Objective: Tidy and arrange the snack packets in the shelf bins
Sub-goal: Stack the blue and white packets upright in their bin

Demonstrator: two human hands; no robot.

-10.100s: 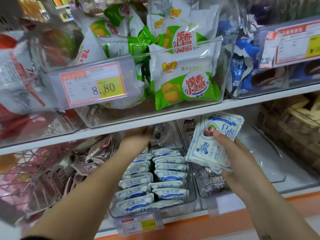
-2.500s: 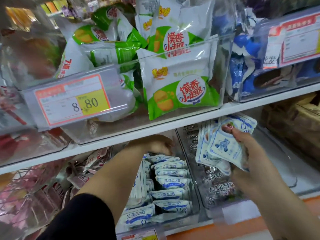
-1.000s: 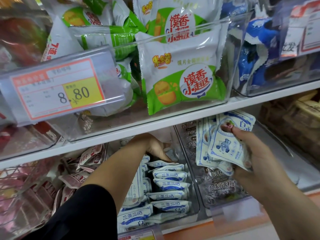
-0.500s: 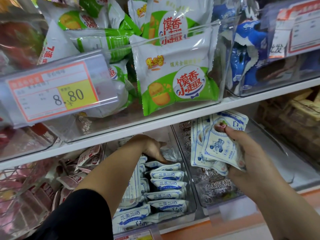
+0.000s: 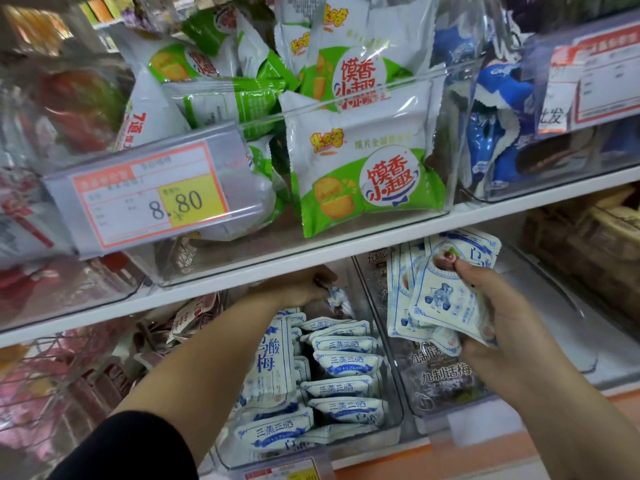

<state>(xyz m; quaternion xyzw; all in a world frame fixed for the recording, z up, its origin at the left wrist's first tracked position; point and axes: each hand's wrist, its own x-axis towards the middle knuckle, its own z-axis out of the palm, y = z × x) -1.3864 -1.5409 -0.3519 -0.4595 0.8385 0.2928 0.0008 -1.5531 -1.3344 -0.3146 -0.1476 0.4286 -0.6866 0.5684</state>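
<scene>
Across the middle runs a white shelf [image 5: 346,251]. Above it sits an upper bin [image 5: 242,261] of clear plastic, full of big green-and-white bags [image 5: 367,181], with a price tag [image 5: 152,195] clipped at its front left. Below the shelf, a lower bin [image 5: 394,386] holds rows of blue-and-white packets [image 5: 343,386] standing on edge. The left hand [image 5: 298,285] reaches to the back of this bin, its fingers curled beside a loose packet [image 5: 337,301]; I cannot tell whether it grips it. The right hand [image 5: 502,317], over the next bin along, pinches a fan of packets [image 5: 446,299], with the thumb on the front one.
</scene>
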